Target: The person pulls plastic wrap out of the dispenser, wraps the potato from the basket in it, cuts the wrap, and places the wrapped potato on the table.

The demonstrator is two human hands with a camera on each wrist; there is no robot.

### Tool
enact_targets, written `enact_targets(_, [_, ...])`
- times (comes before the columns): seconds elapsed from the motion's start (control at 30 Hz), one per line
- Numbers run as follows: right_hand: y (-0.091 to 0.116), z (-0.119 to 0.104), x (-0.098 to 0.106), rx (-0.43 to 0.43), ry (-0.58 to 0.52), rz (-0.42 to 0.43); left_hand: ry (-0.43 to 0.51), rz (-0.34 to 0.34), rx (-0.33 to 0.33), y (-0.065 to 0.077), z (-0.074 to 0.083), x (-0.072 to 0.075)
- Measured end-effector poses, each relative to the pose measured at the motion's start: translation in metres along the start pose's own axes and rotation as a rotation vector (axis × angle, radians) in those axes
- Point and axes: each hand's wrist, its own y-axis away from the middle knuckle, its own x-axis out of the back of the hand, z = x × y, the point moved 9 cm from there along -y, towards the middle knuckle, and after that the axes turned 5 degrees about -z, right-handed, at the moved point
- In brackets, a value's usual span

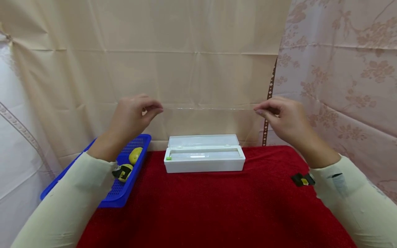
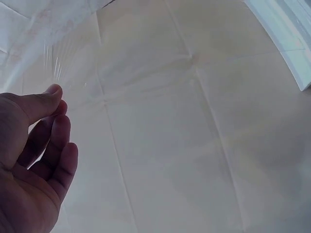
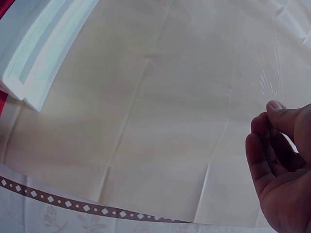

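Pinching with thumb and fingers, the left hand and right hand hold up what looks, faintly, like clear film between them above the white box; uneven pulling could tear or crumple it.

You can pass low over the red cloth before the box. Film stretched above the box obstructs you; leftward, the basket does.
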Motion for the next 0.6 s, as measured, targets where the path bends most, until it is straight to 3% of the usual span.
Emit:
enact_targets(0.23, [0.007,-0.009,0.01,0.036,0.035,0.029,-0.013,0.027,-0.042,0.009,0.008,0.01])
enact_targets(0.6, [0.031,-0.027,0.024,0.101,-0.021,0.059,-0.015,0.081,-0.128,0.033,0.03,0.025])
